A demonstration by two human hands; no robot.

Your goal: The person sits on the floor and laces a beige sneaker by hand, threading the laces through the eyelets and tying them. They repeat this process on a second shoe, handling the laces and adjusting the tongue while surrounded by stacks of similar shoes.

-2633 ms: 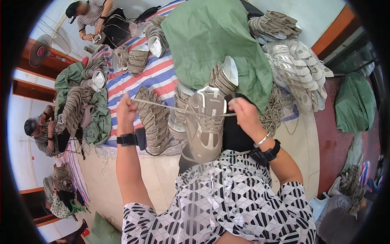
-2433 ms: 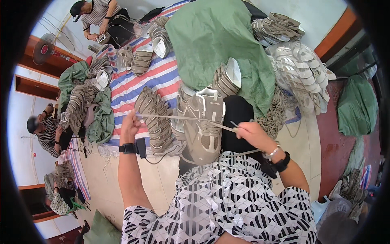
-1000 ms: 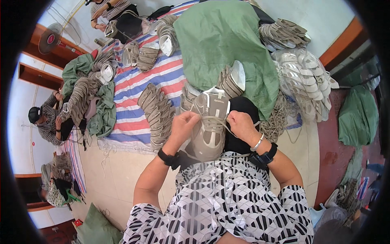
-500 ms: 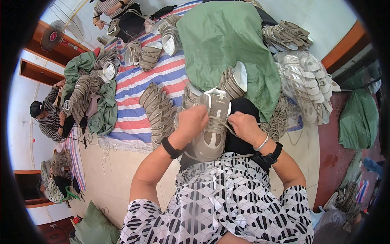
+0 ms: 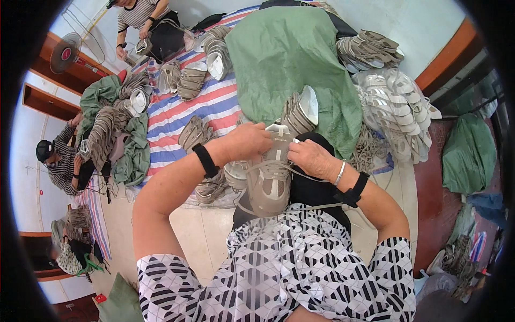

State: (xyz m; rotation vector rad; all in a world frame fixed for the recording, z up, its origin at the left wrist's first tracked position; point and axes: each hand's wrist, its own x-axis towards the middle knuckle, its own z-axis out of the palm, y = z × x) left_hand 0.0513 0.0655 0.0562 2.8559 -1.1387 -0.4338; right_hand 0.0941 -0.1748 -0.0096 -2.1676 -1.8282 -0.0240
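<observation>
A grey-brown shoe upper (image 5: 267,196) rests on my lap with its toe toward me and its tongue away. A pale shoelace (image 5: 275,163) crosses its front, and a long loose length trails off to the right. My left hand (image 5: 251,141) is closed on the upper's left edge beside the tongue, fingertips partly hidden. At the opposite edge, my right hand (image 5: 315,160) pinches the lace, near a small white bit at its fingertips. Just beyond the tongue stands a nested stack of similar uppers (image 5: 298,114).
More stacked uppers (image 5: 196,134) lie on a striped sheet (image 5: 177,126). A green cloth (image 5: 289,59) covers a heap ahead. Bagged white uppers (image 5: 394,107) and a tangle of laces (image 5: 367,147) are at right. Co-workers (image 5: 144,21) sit at far left; a fan (image 5: 65,52) stands behind.
My left hand has moved up and away along the upper, toward the tongue, its elbow swinging outward. My right hand has come in closer to the upper's edge. The view has shifted slightly.
</observation>
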